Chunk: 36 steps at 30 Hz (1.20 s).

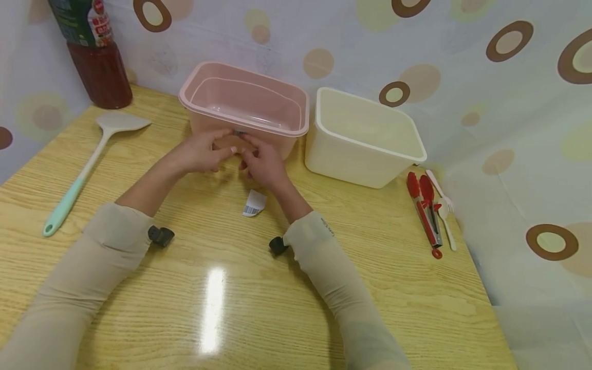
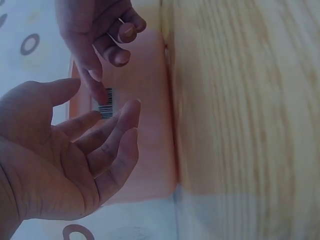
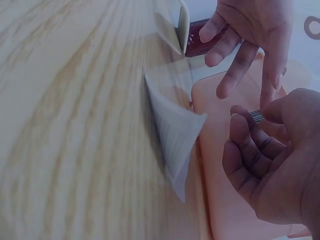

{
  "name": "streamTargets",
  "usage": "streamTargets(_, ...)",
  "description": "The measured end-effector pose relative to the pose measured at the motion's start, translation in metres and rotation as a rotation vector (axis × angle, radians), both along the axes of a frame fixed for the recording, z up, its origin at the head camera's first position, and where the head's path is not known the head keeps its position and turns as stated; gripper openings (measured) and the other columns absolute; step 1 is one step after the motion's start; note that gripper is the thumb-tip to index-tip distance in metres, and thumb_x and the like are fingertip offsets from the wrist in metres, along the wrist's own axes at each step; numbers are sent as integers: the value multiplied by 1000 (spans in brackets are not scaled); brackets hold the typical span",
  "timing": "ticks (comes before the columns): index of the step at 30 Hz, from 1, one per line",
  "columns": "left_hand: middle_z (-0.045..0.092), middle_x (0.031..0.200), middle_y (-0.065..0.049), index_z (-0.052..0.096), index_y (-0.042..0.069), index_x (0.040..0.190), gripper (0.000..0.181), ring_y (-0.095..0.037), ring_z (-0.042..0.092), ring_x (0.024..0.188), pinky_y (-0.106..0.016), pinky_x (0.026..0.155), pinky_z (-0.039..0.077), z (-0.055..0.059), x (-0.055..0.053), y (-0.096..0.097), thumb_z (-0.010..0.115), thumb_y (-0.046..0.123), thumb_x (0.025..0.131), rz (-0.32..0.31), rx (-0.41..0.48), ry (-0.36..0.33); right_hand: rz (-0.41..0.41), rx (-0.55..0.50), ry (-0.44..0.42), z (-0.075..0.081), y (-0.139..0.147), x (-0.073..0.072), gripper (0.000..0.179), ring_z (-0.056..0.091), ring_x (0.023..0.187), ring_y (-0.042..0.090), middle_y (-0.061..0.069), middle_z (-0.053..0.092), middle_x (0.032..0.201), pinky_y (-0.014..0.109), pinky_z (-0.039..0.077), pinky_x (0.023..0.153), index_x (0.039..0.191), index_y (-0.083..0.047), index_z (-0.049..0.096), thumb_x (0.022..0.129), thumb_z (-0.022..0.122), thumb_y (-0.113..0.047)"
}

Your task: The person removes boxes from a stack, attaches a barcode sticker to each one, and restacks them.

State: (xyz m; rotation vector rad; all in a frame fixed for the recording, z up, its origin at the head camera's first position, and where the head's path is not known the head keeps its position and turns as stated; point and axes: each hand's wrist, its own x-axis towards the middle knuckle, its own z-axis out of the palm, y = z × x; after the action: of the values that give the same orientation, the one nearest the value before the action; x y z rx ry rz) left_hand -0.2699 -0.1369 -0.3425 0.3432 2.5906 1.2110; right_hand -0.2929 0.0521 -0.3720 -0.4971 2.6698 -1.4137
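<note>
Both hands are at the front wall of a pink plastic bin (image 1: 245, 122). Just under its rim a barcode sticker (image 2: 106, 111) is stuck on the wall. My left hand (image 1: 203, 153) comes in from the left, its index fingertip right at one end of the sticker and its other fingers loosely bent. From the other side my right hand (image 1: 267, 165) reaches in, the index finger extended onto the sticker. In the right wrist view its thumb and fingertips partly hide the barcode. A loose white barcode label (image 1: 254, 203), curled up at the edges, lies on the table below the hands.
A cream bin (image 1: 365, 167) stands right of the pink one. Red tongs (image 1: 425, 210), a fork (image 1: 439, 190) and a spoon (image 1: 447, 226) lie at the table's right edge. At left are a spatula (image 1: 83, 172) and a large bottle of red liquid (image 1: 102, 74). Patterned sheeting hangs behind.
</note>
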Motion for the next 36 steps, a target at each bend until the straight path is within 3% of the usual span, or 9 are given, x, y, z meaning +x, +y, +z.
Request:
streamTargets(2, 67, 75, -12, 24, 14, 162, 68, -20, 61, 61, -30, 54, 48, 2, 0, -1, 50, 40, 105, 0, -6, 11, 1, -8, 10, 2, 0, 0, 44, 65, 60, 33, 18, 72, 79, 24, 49, 49, 149, -18, 53, 105, 52, -16)
streamTargets(4, 66, 72, -8, 24, 15, 162, 68, -19, 59, 59, -29, 53, 46, 4, 1, -1, 51, 39, 105, 1, -11, 11, -1, -27, 13, 4, 0, 1, 44, 65, 59, 31, 18, 72, 78, 25, 49, 49, 148, -18, 53, 104, 52, -15)
streamTargets(14, 68, 84, -13, 23, 15, 163, 68, -22, 64, 69, -30, 60, 48, 7, 5, -1, 50, 40, 105, -3, -40, 30, -17, -73, 4, 4, 8, 3, 42, 69, 70, 36, 12, 70, 74, 43, 58, 60, 147, -21, 56, 105, 54, -16)
streamTargets(22, 66, 76, -9, 23, 15, 163, 70, -21, 63, 66, -29, 57, 47, 8, 6, 0, 51, 41, 105, -7, -48, 38, -29, -84, -7, 6, 13, 5, 43, 65, 63, 37, 13, 69, 73, 47, 58, 62, 147, -21, 55, 105, 55, -16)
streamTargets(24, 66, 77, -10, 23, 14, 163, 70, -21, 62, 66, -29, 56, 47, 8, 6, 1, 52, 40, 105, -13, -31, 34, -35, -90, -13, 5, 13, 5, 43, 65, 65, 37, 12, 69, 72, 46, 58, 62, 147, -22, 56, 105, 55, -16)
streamTargets(31, 70, 107, -23, 21, 14, 163, 69, -26, 69, 77, -32, 63, 53, 2, 4, 4, 52, 35, 105, -48, 11, 50, -40, -94, -14, 4, 15, 5, 42, 66, 66, 35, 10, 68, 71, 35, 55, 55, 146, -21, 56, 104, 55, -16)
streamTargets(36, 70, 94, -18, 21, 13, 163, 70, -24, 67, 75, -31, 61, 52, -3, 0, 7, 54, 33, 105, -82, 18, 88, -37, -61, 3, 5, 13, 3, 44, 63, 57, 28, 11, 70, 72, 27, 51, 51, 147, -23, 55, 104, 55, -18)
